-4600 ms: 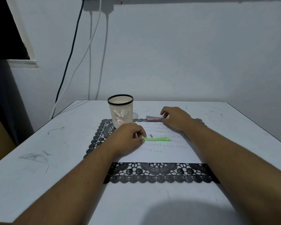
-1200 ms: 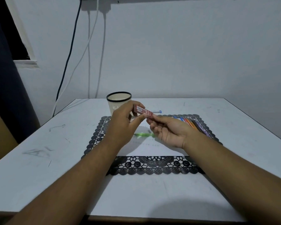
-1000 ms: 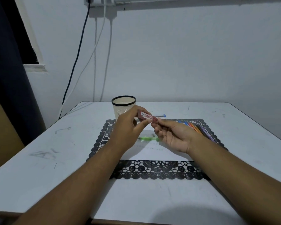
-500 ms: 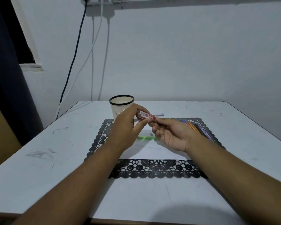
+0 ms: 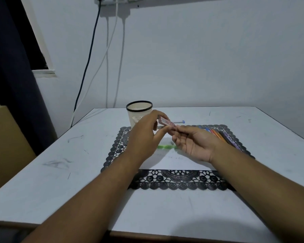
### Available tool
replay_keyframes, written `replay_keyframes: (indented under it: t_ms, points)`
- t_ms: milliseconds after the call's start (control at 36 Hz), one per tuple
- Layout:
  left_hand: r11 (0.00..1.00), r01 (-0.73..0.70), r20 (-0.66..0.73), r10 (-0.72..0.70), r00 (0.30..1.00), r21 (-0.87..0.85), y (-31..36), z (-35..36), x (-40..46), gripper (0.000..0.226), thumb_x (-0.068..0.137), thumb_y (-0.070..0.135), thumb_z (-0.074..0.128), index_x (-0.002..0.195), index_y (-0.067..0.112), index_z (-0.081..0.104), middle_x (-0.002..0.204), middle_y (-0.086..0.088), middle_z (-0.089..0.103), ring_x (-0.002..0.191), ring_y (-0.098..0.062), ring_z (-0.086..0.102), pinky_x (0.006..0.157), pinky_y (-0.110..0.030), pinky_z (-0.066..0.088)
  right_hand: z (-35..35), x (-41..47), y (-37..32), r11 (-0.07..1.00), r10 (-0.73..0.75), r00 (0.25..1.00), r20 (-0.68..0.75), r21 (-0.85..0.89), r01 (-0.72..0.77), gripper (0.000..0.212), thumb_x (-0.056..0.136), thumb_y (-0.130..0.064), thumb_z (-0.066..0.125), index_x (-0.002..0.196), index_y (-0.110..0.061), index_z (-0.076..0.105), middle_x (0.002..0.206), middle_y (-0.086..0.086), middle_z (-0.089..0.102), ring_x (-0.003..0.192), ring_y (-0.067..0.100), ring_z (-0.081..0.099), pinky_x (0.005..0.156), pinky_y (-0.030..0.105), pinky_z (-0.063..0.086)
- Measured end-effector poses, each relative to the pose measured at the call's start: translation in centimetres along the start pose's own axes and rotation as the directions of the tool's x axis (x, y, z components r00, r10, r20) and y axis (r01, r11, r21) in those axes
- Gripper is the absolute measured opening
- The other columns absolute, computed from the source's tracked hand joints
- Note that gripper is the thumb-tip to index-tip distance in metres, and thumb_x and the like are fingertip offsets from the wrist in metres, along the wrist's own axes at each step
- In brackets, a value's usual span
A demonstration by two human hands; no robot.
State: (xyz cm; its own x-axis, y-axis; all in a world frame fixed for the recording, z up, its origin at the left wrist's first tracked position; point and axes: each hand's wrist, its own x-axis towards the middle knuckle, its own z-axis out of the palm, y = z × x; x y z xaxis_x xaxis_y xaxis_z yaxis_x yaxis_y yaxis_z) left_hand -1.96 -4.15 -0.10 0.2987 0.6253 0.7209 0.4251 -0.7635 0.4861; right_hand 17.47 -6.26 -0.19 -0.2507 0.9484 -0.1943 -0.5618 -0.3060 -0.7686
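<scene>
**Worktop** (image 5: pixel 77 172): white and scuffed; everything below is carried on it.

**Lace mat** (image 5: pixel 174 179): black, laid at the centre of the worktop.

**Sheet of paper** (image 5: pixel 174 162): white, laid on the middle of the mat.

**Mesh cup** (image 5: pixel 137 113): cream with a black rim, stood upright at 11 o'clock of the mat.

**Left hand** (image 5: pixel 144 137): raised over the mat; the left end of the box is pinched between thumb and fingers.

**Right hand** (image 5: pixel 195 144): raised, palm turned up; the right end of the box appears to be nipped by the fingertips, the other fingers loosely curled.

**Coloured pens** (image 5: pixel 221 135): a row laid at 2 o'clock on the mat.

**Green pen** (image 5: pixel 165 146): laid on the paper, below the hands and not touched.

**Blue-capped pen** (image 5: pixel 178 122): laid at 12 o'clock, just beyond the mat.

**Small red box** (image 5: pixel 166 122): held between both hands in the air, tilted, at 1 o'clock of the cup.

**Change noted:** seconds ago the box lay at the mat's far edge under the right hand, and the green pen was touched by the left. The box has since been lifted clear and is now shared by both hands, with little movement over the last second. It is judged that the pick-up is done and that the box is being opened or passed across, possibly for the cup.
</scene>
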Motion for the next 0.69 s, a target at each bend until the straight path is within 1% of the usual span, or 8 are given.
replay_keyframes:
  t_ms: [111,194,250,333,417,500,611,694]
  points:
    - [0.997,-0.012,-0.049,0.009,0.999,-0.073,-0.2,0.0,0.1,0.018,0.095,0.047,0.068,0.107,0.035,0.061,0.098,0.016,0.070,0.081,-0.019,0.059,0.064,-0.025,0.043,0.2,-0.1,0.1,1.000,0.005,0.999,-0.038,-0.003,-0.005,0.014,0.100,-0.006,0.062,0.103,0.003,0.072,0.089,0.016,0.076,0.061,0.018,0.071,0.053,0.022,0.059]
    - [0.995,-0.007,-0.044,0.002,0.999,-0.101,-0.3,0.1,0.2,0.018,0.094,0.047,0.070,0.106,0.036,0.062,0.099,0.015,0.071,0.081,-0.020,0.060,0.063,-0.026,0.043,0.2,-0.2,0.1,1.000,0.015,0.998,-0.054,-0.001,-0.015,0.011,0.097,-0.006,0.066,0.100,0.002,0.072,0.084,0.014,0.075,0.060,0.017,0.071,0.051,0.022,0.058]
    - [0.990,0.011,-0.028,-0.015,0.999,-0.141,-0.4,0.2,0.1,0.018,0.094,0.044,0.073,0.106,0.035,0.063,0.098,0.012,0.071,0.079,-0.016,0.061,0.063,-0.023,0.042,0.2,-0.2,0.1,1.000,0.010,0.998,-0.057,-0.008,-0.011,0.010,0.094,-0.007,0.068,0.099,0.001,0.072,0.082,0.013,0.074,0.060,0.017,0.071,0.051,0.022,0.058]
    - [0.974,0.063,-0.020,-0.068,0.997,-0.217,-0.4,0.2,0.2,0.019,0.092,0.037,0.078,0.105,0.032,0.065,0.101,0.014,0.072,0.072,-0.002,0.059,0.063,-0.012,0.040,0.1,-0.2,0.0,1.000,-0.021,0.998,-0.066,-0.016,0.020,0.010,0.087,-0.007,0.072,0.093,0.001,0.072,0.080,0.013,0.074,0.060,0.018,0.070,0.050,0.023,0.057]
    - [0.951,0.140,0.009,-0.143,0.990,-0.276,-0.7,0.3,0.2,0.021,0.090,0.021,0.080,0.103,0.027,0.065,0.100,0.013,0.073,0.083,-0.004,0.066,0.068,-0.015,0.047,-0.2,-0.1,-0.2,0.993,-0.102,0.990,-0.093,-0.069,0.096,0.007,0.091,-0.007,0.071,0.093,-0.001,0.071,0.080,0.012,0.074,0.060,0.017,0.070,0.050,0.023,0.057]
    - [0.912,0.246,0.081,-0.232,0.969,-0.328,-1.1,0.4,0.2,0.024,0.087,0.011,0.080,0.099,0.026,0.066,0.094,0.014,0.072,0.080,-0.004,0.065,0.067,-0.022,0.052,-0.7,0.1,-0.5,0.960,-0.234,0.965,-0.115,-0.184,0.211,0.005,0.098,-0.006,0.068,0.094,-0.003,0.070,0.083,0.014,0.075,0.062,0.017,0.070,0.053,0.024,0.058]
    - [0.910,0.305,0.149,-0.273,0.950,-0.280,-1.6,0.8,0.1,0.030,0.082,0.007,0.083,0.096,0.030,0.068,0.090,0.022,0.069,0.074,0.004,0.058,0.063,-0.010,0.045,-0.7,-0.1,-0.8,0.843,-0.409,0.909,-0.073,-0.413,0.346,0.009,0.094,-0.009,0.075,0.085,-0.010,0.074,0.091,0.015,0.077,0.067,0.019,0.071,0.057,0.026,0.059]
    - [0.903,0.333,0.190,-0.289,0.938,-0.270,-1.7,1.2,0.0,0.035,0.081,0.006,0.084,0.101,0.030,0.069,0.088,0.019,0.068,0.074,0.004,0.058,0.066,-0.012,0.046,-0.4,-0.4,-0.7,0.780,-0.472,0.880,-0.045,-0.486,0.394,0.014,0.091,-0.013,0.079,0.078,-0.019,0.078,0.094,0.016,0.078,0.071,0.020,0.071,0.056,0.027,0.057]
